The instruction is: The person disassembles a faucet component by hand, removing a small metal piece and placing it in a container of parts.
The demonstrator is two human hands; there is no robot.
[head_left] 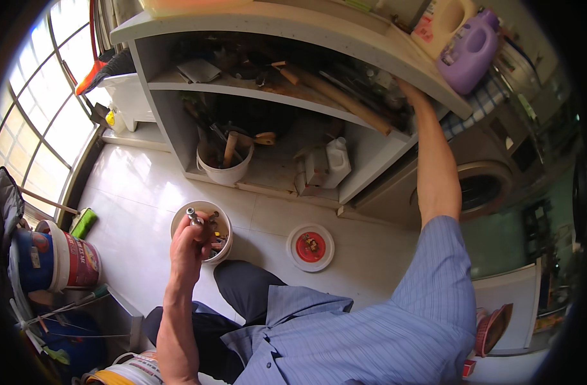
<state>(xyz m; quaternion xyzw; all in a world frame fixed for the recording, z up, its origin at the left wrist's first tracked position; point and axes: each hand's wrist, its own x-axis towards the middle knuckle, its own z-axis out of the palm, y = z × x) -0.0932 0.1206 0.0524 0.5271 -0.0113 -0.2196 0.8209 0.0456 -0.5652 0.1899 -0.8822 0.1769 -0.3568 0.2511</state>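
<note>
Silvery metal shows at the tips of the left hand (pixel 189 245), whose fingers are curled closed around a short metal piece (pixel 191 214) with its round end sticking up. That hand is over a white bucket (pixel 178 222) on the tiled floor, where a jumble of small hardware (pixel 219 244) lies inside. Up at the far right, the right hand (pixel 410 93) reaches into the upper part of a pale shelf unit (pixel 361 120); its fingers are hidden in there, so how far open they are, or whether they have hold of anything, I cannot tell. Just left of it lies a long wooden stick (pixel 335 96). On the lower shelf stand a white tub (pixel 223 174) of tools and, further right, a white jug (pixel 337 160). To the right of the bucket, a red dish (pixel 303 256) with small bits sits inside a white round rim (pixel 291 249) on the floor.
</note>
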